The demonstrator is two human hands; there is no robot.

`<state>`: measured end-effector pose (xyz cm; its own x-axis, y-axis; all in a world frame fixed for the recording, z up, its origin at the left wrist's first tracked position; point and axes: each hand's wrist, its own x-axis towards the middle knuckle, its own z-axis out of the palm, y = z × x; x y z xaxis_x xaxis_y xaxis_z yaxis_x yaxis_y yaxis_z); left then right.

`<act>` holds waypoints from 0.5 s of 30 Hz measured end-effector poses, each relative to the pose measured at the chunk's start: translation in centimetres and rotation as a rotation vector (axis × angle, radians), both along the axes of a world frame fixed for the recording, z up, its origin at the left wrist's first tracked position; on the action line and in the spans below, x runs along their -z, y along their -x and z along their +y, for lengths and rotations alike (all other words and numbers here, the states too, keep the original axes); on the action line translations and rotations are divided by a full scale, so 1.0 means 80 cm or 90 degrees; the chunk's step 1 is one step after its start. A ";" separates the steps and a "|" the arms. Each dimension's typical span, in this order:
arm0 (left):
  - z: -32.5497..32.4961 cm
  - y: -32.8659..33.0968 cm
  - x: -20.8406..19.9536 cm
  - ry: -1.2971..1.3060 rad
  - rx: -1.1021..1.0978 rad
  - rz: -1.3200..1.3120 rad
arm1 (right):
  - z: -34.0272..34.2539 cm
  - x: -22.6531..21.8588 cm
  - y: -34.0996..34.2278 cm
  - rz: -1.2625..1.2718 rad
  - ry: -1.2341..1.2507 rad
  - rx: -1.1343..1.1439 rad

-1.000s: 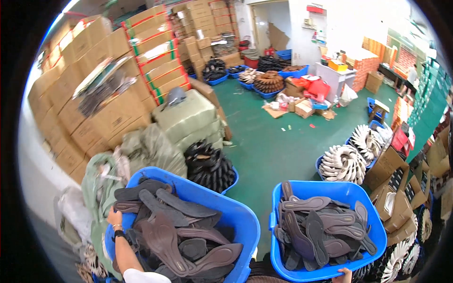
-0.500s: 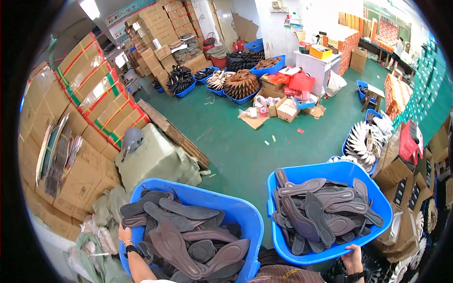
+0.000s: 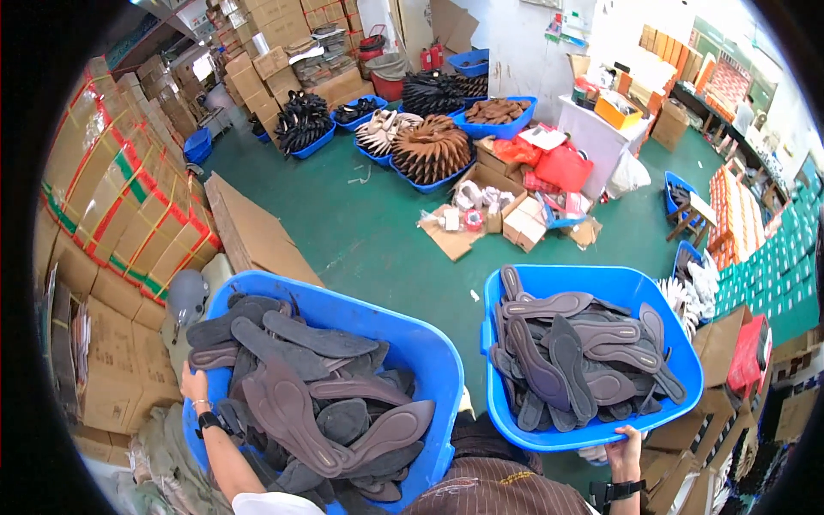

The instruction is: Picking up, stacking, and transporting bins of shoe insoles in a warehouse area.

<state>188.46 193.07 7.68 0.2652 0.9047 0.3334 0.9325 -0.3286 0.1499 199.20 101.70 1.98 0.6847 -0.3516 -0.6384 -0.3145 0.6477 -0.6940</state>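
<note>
Two blue plastic tubs heaped with insoles are in front of me, side by side. My left hand [image 3: 196,384] has its fingers closed on the left edge of the larger left tub [image 3: 416,335]. Dark grey and brownish insoles [image 3: 287,412] lie jumbled in it. At the near right edge of the right tub [image 3: 622,285], my right hand [image 3: 625,451] grips the rim, fingers partly hidden under it. That tub holds a similar pile of insoles [image 3: 571,360]. Both tubs sit close against my striped dark apron [image 3: 506,489].
Taped cartons [image 3: 129,189] are stacked at the left, beside a leaning cardboard sheet [image 3: 253,232]. Ahead, open boxes and red bags [image 3: 562,167] clutter the green floor [image 3: 360,232]. Tubs of shoe parts [image 3: 429,150] stand farther back. A wooden stool [image 3: 693,216] and cartons line the right.
I have moved forward over the floor with both tubs, and the far tubs and boxes appear nearer. Both hands keep hold of their rims.
</note>
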 end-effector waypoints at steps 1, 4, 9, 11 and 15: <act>0.008 -0.048 -0.004 0.009 0.023 0.001 | 0.010 -0.005 -0.028 -0.005 -0.016 0.009; 0.037 -0.157 -0.015 -0.012 0.058 0.002 | 0.055 -0.010 -0.130 -0.011 -0.035 0.051; 0.081 -0.338 0.009 -0.050 0.086 -0.064 | 0.087 0.043 -0.299 -0.024 -0.079 -0.010; 0.094 -0.401 0.004 -0.013 0.046 -0.066 | 0.095 0.053 -0.392 -0.024 -0.085 -0.139; 0.148 -0.455 -0.001 -0.009 -0.044 -0.069 | 0.217 0.004 -0.576 0.030 -0.038 -0.219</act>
